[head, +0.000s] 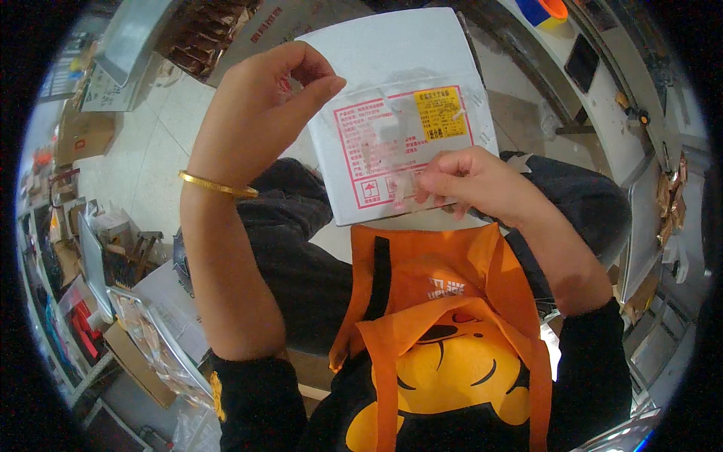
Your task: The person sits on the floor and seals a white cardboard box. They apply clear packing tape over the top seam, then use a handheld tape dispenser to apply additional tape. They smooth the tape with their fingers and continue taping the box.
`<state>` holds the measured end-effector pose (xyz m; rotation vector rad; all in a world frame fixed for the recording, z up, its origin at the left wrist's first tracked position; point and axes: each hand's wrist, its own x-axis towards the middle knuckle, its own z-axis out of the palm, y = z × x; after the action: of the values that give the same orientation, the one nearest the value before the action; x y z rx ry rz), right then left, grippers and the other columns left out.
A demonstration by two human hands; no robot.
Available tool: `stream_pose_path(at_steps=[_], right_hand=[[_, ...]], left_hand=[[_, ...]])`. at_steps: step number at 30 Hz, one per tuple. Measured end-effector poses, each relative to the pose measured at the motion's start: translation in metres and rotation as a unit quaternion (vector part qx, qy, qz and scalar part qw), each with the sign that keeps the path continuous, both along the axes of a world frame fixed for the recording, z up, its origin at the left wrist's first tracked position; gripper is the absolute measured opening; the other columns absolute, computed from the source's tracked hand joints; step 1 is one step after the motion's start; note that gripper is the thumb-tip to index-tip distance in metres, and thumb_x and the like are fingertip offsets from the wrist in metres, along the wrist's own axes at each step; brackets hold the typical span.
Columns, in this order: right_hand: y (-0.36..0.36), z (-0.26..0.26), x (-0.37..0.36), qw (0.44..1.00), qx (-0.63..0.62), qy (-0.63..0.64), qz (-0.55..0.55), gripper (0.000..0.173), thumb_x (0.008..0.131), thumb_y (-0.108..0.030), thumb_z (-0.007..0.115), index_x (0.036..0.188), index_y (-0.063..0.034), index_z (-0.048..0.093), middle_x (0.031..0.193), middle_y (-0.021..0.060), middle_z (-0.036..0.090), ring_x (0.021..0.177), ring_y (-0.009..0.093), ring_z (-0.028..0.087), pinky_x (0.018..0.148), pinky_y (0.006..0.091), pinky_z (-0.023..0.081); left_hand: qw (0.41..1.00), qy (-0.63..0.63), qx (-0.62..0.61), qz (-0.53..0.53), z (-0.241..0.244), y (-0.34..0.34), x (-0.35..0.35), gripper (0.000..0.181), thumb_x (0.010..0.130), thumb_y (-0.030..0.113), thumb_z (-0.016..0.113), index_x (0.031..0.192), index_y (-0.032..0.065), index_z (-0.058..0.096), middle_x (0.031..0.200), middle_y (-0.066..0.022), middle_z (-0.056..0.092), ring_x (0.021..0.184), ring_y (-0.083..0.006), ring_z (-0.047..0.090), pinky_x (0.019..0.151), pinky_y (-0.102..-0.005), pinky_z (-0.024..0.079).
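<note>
A white carton (395, 51) lies tilted before me, over my lap. Its face bears a red printed panel (361, 141) and a yellow sticker (442, 113) with writing. Much of the print in the middle is smeared or worn off under what looks like clear film. My left hand (282, 85) is raised over the carton's left edge, thumb and forefinger pinched; a small crumpled pinkish scrap (284, 85) shows inside its curled fingers. My right hand (469, 183) is at the panel's lower right corner with bent fingers. Whether it grips something thin there is unclear.
An orange apron (395, 350) covers my front. On the left stand metal trays (158, 350), a cardboard box (85, 133) and crowded shelving. A pale worktop (556, 51) at upper right holds a phone-like dark device (584, 62) and a colourful container (545, 11).
</note>
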<state>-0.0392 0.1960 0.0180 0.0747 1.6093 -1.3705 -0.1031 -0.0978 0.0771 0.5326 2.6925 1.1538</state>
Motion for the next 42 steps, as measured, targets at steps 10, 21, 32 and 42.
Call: stream_pose_path(at_steps=[10,21,32,42], right_hand=[[-0.033,-0.016,0.056,0.974,0.085,0.087,-0.193,0.034,0.105,-0.03,0.064,0.093,0.0012,0.073,0.074,0.0074,0.073,0.053,0.011,0.065,0.047,0.0238,0.048],[-0.039,-0.023,0.054,0.959,0.122,0.129,-0.22,0.041,0.105,-0.031,0.06,0.078,-0.0005,0.064,0.058,0.0092,0.066,0.041,0.014,0.058,0.038,0.031,0.043],[-0.034,-0.008,0.058,0.974,0.0,-0.036,-0.222,0.031,0.106,-0.032,0.06,0.109,-0.0019,0.068,0.063,0.0006,0.06,0.047,0.007,0.053,0.041,0.0215,0.035],[-0.014,-0.017,0.056,0.987,0.009,0.006,-0.162,0.044,0.105,-0.045,0.06,0.108,-0.0027,0.073,0.065,-0.0002,0.061,0.052,0.006,0.053,0.045,0.0227,0.039]], left_hand=[[0.984,0.088,-0.156,0.009,-0.043,0.059,0.015,0.067,0.067,0.028,0.094,0.114,0.0086,0.05,0.115,-0.0153,0.058,0.104,-0.0431,0.063,0.084,-0.0492,0.055],[0.98,0.072,-0.183,0.007,-0.057,0.074,0.007,0.073,0.064,0.033,0.095,0.116,0.0084,0.05,0.119,-0.0147,0.056,0.112,-0.0422,0.063,0.089,-0.0497,0.056],[0.973,-0.028,-0.231,0.013,-0.068,0.081,0.01,0.09,0.064,0.042,0.097,0.126,0.0039,0.043,0.128,-0.0208,0.052,0.113,-0.0444,0.064,0.094,-0.0497,0.056],[0.985,-0.021,-0.171,-0.026,-0.08,0.073,0.008,0.101,0.056,0.043,0.101,0.127,0.0021,0.043,0.127,-0.0219,0.051,0.117,-0.0423,0.061,0.099,-0.0462,0.054]])
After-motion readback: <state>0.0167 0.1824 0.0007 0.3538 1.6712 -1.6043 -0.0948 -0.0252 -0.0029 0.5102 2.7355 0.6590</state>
